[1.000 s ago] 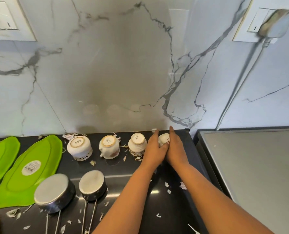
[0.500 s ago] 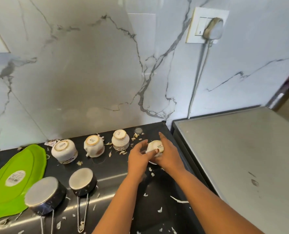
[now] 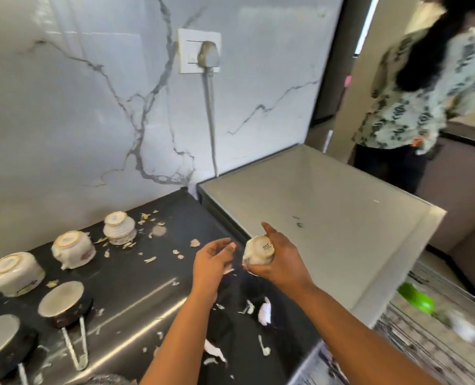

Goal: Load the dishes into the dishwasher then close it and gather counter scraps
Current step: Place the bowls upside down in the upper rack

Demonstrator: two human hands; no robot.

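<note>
Right hand [image 3: 282, 261] fingers clamp the cup [image 3: 259, 250] (upside down); left hand [image 3: 210, 263] fingers loosely apart.

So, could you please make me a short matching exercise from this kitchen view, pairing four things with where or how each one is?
Things:
1. small white cup
2. left hand
3. plug
4. green plate

States:
A. in the wall socket
B. open, holding nothing
C. lying in the rack at lower right
D. held upside down in the right hand

Pairs: 1-D, 2-B, 3-A, 4-C
</note>
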